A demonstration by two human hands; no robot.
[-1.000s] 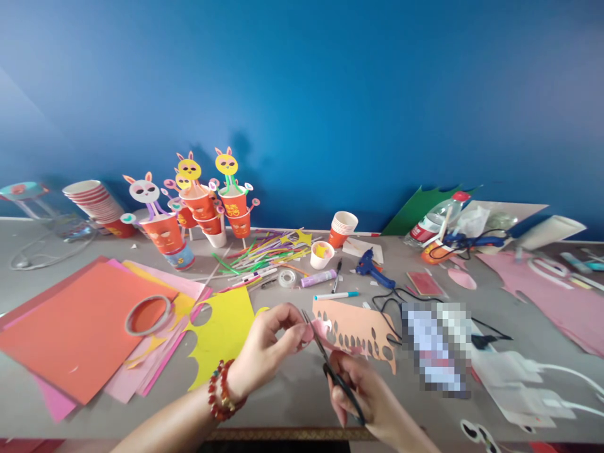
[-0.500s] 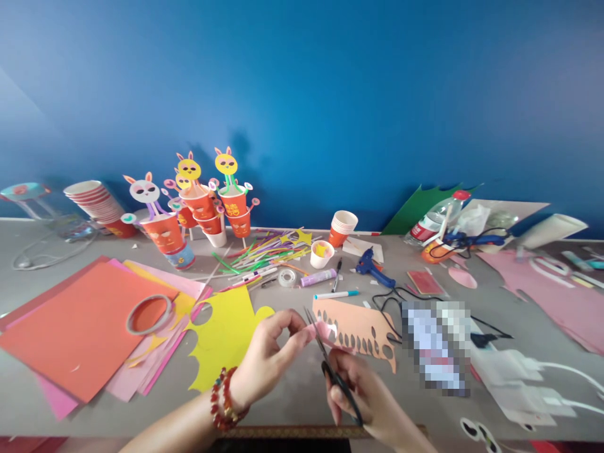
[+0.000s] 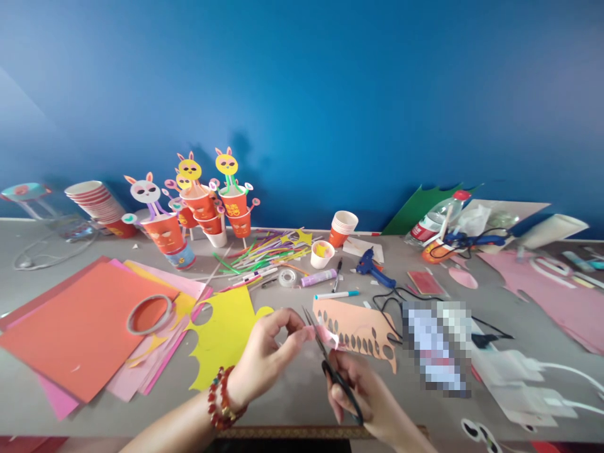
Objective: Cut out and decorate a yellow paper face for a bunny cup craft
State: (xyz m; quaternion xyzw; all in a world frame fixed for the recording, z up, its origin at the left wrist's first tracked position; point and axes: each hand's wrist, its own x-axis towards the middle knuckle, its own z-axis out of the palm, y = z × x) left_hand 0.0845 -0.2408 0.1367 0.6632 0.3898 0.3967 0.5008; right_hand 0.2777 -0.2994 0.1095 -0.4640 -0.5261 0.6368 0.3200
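Between thumb and fingers, my left hand pinches a small piece of pink paper. My right hand is closed around the black handles of a pair of scissors. The narrow blades point up and left and cross the pink paper just right of my left fingertips. Behind the blades lies a peach paper sheet with a row of oval holes. Yellow paper with scalloped cut edges lies left of my left hand. How far the blades are apart is hard to make out.
Orange and pink sheets lie at left with a tape roll on them. Paper-cup rabbits stand behind. Toward the middle back are pipe cleaners, a small cup and a blue glue gun; its black cable runs right.
The pink paper piece shifts slightly and its right end curls lower beside the blades. Both hands stay nearly in place, with the scissors still across the paper.
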